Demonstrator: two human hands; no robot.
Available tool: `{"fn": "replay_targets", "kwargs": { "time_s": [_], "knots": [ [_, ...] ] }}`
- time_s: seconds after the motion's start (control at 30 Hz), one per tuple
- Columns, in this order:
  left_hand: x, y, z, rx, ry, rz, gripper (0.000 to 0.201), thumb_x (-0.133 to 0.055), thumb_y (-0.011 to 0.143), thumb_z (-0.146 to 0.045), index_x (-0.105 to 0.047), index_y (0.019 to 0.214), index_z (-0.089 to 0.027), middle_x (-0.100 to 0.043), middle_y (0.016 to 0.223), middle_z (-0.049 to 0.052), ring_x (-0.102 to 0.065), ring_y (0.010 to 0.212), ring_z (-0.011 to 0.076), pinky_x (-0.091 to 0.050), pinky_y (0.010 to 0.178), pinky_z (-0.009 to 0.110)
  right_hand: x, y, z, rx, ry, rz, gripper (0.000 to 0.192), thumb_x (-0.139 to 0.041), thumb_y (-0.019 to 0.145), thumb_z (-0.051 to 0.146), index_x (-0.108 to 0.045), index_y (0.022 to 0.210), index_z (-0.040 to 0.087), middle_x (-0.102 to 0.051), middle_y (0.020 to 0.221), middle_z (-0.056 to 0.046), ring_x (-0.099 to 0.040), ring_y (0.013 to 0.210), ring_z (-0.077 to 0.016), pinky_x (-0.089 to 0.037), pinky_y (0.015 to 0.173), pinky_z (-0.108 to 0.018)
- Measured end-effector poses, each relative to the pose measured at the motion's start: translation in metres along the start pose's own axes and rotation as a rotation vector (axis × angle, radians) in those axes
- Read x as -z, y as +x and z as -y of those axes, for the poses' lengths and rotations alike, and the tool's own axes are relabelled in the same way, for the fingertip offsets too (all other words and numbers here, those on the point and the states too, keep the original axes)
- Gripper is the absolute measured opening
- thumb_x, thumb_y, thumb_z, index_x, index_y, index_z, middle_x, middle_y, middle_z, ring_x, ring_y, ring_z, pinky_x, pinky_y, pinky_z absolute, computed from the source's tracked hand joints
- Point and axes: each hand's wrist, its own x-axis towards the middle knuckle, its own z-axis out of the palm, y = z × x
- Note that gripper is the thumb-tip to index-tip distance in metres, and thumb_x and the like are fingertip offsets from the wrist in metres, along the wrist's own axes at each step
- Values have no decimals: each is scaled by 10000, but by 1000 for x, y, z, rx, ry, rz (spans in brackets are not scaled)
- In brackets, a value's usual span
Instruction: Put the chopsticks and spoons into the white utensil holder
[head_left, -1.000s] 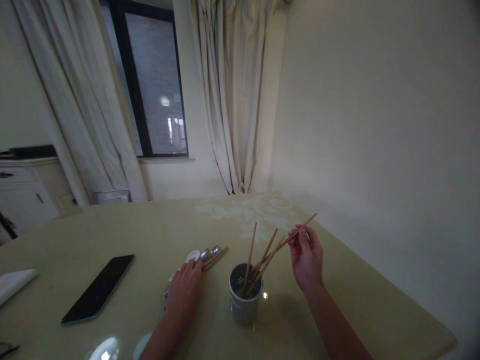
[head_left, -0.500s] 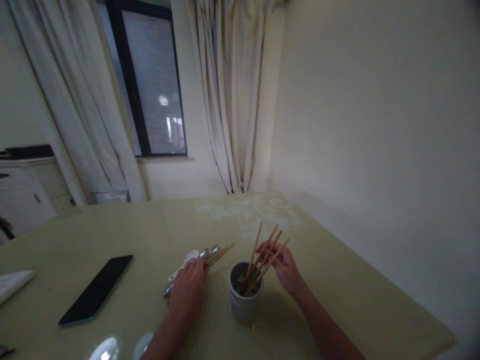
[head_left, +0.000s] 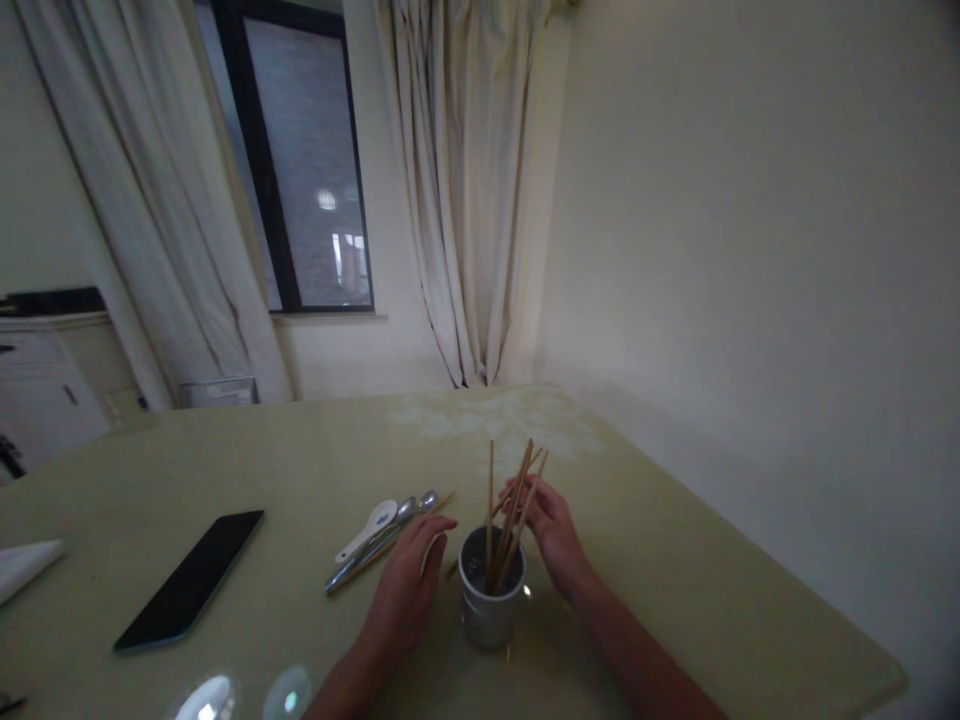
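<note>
Pale yellow-green table (head_left: 247, 470) with a glossy top, set in a corner between a plain wall and cream curtains (head_left: 465, 200) beside a dark window (head_left: 307, 170). On it, near the middle front, a small grey-white cup (head_left: 491, 600) holding several wooden chopsticks (head_left: 512, 515), standing nearly upright and leaning a little right. Right hand (head_left: 553, 535) just behind and right of the cup, fingers loosely bent around the chopstick stems and touching them; firm grip or not, cannot tell. Left hand (head_left: 411, 585) just left of the cup, fingers relaxed and spread, gripping nothing, close to the cup wall. Farther left, spoons (head_left: 375, 535) lying together, then a black phone (head_left: 189, 578) flat on the table.
</note>
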Motion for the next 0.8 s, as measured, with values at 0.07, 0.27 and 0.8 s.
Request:
{"fn": "replay_targets", "kwargs": {
  "time_s": [0.07, 0.27, 0.8],
  "knots": [
    [0, -1, 6, -5, 58, -43, 295, -447, 1062, -332, -716, 1166, -266, -762, 1223, 89, -698, 1188, 260, -550, 1050, 457, 12, 6, 10, 108, 52, -154, 434, -845, 801, 609, -765, 939, 205, -773, 885, -51, -680, 778, -185, -542, 715, -298],
    [2, -1, 16, -2, 316, -82, 274, -460, 1050, -308, -730, 1053, -261, -782, 1095, 66, -725, 1044, 269, -572, 949, 445, 47, 23, 28, 298, 279, -462, 412, -937, 715, 537, -750, 903, 221, -729, 821, 9, -646, 734, -120, -556, 698, -236],
    [35, 0, 29, 255, 1037, 215, 350, -420, 1035, -135, -722, 1195, -212, -735, 1255, 118, -666, 1156, 295, -485, 925, 412, 23, -4, 35, 156, 1, -43, 444, -816, 833, 629, -821, 892, 189, -734, 778, -63, -594, 642, -162, -518, 634, -305]
  ]
}}
